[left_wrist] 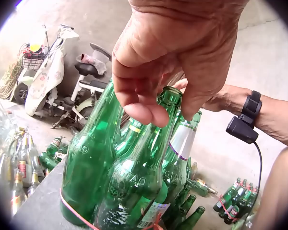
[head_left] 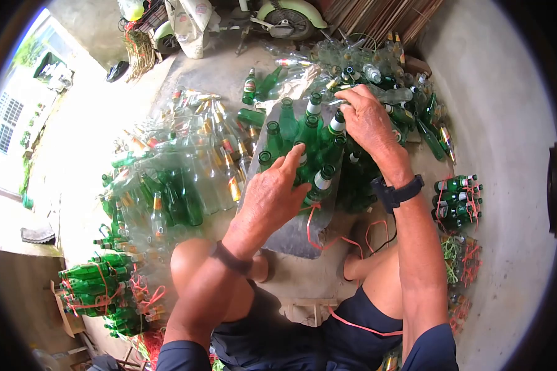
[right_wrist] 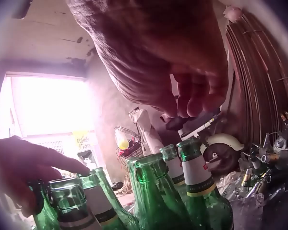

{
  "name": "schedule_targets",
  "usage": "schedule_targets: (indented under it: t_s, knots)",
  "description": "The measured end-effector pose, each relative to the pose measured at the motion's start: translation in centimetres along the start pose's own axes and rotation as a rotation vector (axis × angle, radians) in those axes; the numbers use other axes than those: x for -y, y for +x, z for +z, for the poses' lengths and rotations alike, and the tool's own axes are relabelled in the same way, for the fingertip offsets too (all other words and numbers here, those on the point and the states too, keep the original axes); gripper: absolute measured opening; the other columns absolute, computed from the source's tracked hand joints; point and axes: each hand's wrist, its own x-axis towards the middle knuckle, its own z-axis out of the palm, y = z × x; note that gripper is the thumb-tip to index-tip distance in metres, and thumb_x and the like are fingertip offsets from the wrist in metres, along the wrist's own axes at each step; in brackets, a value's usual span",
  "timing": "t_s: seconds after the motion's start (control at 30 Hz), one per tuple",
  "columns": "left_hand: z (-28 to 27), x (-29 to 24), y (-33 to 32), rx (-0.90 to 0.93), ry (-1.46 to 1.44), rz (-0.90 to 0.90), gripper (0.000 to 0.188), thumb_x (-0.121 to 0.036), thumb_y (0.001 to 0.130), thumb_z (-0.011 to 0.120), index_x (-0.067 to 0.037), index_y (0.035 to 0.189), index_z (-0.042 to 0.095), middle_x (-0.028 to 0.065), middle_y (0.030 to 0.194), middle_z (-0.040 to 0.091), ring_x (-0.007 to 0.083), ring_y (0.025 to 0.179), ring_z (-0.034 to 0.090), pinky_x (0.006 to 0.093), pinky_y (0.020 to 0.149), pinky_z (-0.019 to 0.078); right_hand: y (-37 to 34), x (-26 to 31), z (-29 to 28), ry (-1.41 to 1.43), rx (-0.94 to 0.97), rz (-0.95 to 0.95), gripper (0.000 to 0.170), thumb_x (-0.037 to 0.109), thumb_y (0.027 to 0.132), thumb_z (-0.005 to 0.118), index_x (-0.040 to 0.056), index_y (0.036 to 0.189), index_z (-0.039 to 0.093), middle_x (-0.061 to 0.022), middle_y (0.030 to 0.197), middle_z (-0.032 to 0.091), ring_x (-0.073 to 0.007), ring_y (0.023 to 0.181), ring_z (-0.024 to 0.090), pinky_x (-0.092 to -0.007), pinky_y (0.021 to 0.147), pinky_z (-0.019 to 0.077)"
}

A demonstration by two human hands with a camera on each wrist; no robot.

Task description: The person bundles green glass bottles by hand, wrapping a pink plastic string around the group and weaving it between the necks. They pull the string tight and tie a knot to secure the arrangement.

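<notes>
A cluster of green beer bottles (head_left: 309,131) stands upright on a dark slab (head_left: 294,242), some with white neck labels. A pink band (left_wrist: 77,212) runs round their lower bodies. Over the near left side of the cluster is my left hand (head_left: 271,196), its index finger stretched forward; in the left wrist view, thumb and fingertips lie loosely about a bottle mouth (left_wrist: 170,95). My right hand (head_left: 370,120) hovers at the far right side, fingers loosely bent with nothing in them. The right wrist view shows it above the bottle tops (right_wrist: 189,148).
Glass bottles lie heaped to the left (head_left: 198,161) and at the back right (head_left: 359,68). Tied bottle bundles (head_left: 96,284) sit at lower left, and another bundle (head_left: 458,201) by the right wall. A scooter (head_left: 284,21) is parked behind. Loose pink strap (head_left: 328,242) trails off the slab.
</notes>
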Motion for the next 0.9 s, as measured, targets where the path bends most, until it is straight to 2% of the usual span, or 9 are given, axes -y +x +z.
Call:
schedule_targets:
  t_s: [0.23, 0.37, 0.43, 0.5, 0.63, 0.73, 0.77, 0.83, 0.9]
  knots:
    - [-0.1, 0.0, 0.1, 0.010, -0.011, -0.017, 0.076, -0.017, 0.086, 0.079, -0.010, 0.153, 0.045, 0.0202, 0.127, 0.071, 0.0409, 0.103, 0.072, 0.0470, 0.086, 0.0582, 1.3, -1.1, 2.9, -0.051, 0.122, -0.153, 0.027, 0.007, 0.095, 0.061, 0.0012, 0.119, 0.071, -0.0167, 0.118, 0.068, -0.0376, 0.113, 0.065, -0.0445, 0.100, 0.0511]
    - [-0.2, 0.1, 0.1, 0.027, -0.017, -0.027, 0.075, -0.017, 0.086, 0.080, -0.010, 0.153, 0.046, 0.0204, 0.126, 0.071, 0.0407, 0.103, 0.072, 0.0467, 0.086, 0.0582, 1.2, 0.0, 1.9, -0.018, 0.187, -0.043, 0.026, 0.008, 0.095, 0.061, 0.0006, 0.117, 0.072, -0.0172, 0.115, 0.069, -0.0383, 0.111, 0.066, -0.0443, 0.098, 0.0520]
    - [-0.2, 0.3, 0.1, -0.001, -0.009, 0.022, 0.074, -0.017, 0.086, 0.080, -0.010, 0.152, 0.046, 0.0207, 0.125, 0.071, 0.0408, 0.104, 0.072, 0.0467, 0.086, 0.0581, 1.4, 0.1, 1.5, -0.070, 0.072, -0.114, 0.021, 0.012, 0.094, 0.064, 0.0085, 0.113, 0.073, -0.0157, 0.107, 0.069, -0.0387, 0.103, 0.069, -0.0468, 0.093, 0.0560]
    - [-0.3, 0.3, -0.1, 0.013, -0.038, 0.010, 0.073, -0.017, 0.087, 0.079, -0.009, 0.151, 0.047, 0.0211, 0.124, 0.071, 0.0414, 0.105, 0.071, 0.0471, 0.087, 0.0576, 1.2, 0.3, 0.2, -0.036, -0.007, -0.053, 0.018, 0.014, 0.094, 0.066, 0.0071, 0.109, 0.072, -0.0176, 0.108, 0.070, -0.0392, 0.101, 0.069, -0.0468, 0.089, 0.0568]
    - [-0.7, 0.2, -0.5, 0.001, -0.043, 0.029, 0.069, -0.017, 0.087, 0.079, -0.008, 0.149, 0.048, 0.0219, 0.124, 0.071, 0.0429, 0.108, 0.070, 0.0477, 0.088, 0.0568, -0.3, 0.1, -2.9, 0.013, -0.046, -0.076, 0.014, 0.012, 0.094, 0.064, 0.0035, 0.101, 0.073, -0.0216, 0.089, 0.072, -0.0416, 0.086, 0.072, -0.0472, 0.078, 0.0576]
    - [-1.0, 0.6, -0.9, -0.043, -0.044, 0.063, 0.067, -0.015, 0.086, 0.079, -0.007, 0.147, 0.050, 0.0235, 0.121, 0.070, 0.0442, 0.111, 0.068, 0.0485, 0.090, 0.0559, -2.8, 0.5, -5.3, 0.068, 0.296, 0.164, 0.017, 0.014, 0.090, 0.064, -0.0013, 0.088, 0.071, -0.0237, 0.079, 0.070, -0.0423, 0.079, 0.071, -0.0466, 0.071, 0.0554]
    - [-1.0, 0.8, -1.1, -0.044, -0.048, 0.057, 0.067, -0.015, 0.086, 0.079, -0.007, 0.147, 0.050, 0.0235, 0.121, 0.070, 0.0442, 0.111, 0.068, 0.0485, 0.090, 0.0559, -3.6, 0.7, -5.7, 0.068, 0.304, 0.162, 0.017, 0.014, 0.090, 0.064, -0.0013, 0.088, 0.071, -0.0237, 0.079, 0.070, -0.0423, 0.079, 0.071, -0.0466, 0.071, 0.0554]
    - [-1.1, 1.1, -1.3, -0.091, -0.062, 0.115, 0.068, -0.014, 0.085, 0.079, -0.005, 0.146, 0.051, 0.0234, 0.119, 0.071, 0.0444, 0.111, 0.068, 0.0488, 0.090, 0.0557, -5.2, 1.5, -6.3, 0.011, 0.700, 0.247, 0.021, 0.019, 0.088, 0.067, -0.0007, 0.084, 0.072, -0.0247, 0.081, 0.070, -0.0429, 0.078, 0.070, -0.0472, 0.072, 0.0555]
    - [-1.1, 1.1, -1.4, -0.092, -0.061, 0.105, 0.067, -0.013, 0.085, 0.079, -0.003, 0.145, 0.051, 0.0232, 0.117, 0.071, 0.0445, 0.110, 0.068, 0.0486, 0.090, 0.0558, -7.0, 3.0, -5.4, -0.115, 0.823, 0.143, 0.024, 0.024, 0.085, 0.070, 0.0005, 0.081, 0.074, -0.0254, 0.083, 0.069, -0.0436, 0.080, 0.070, -0.0487, 0.074, 0.0560]
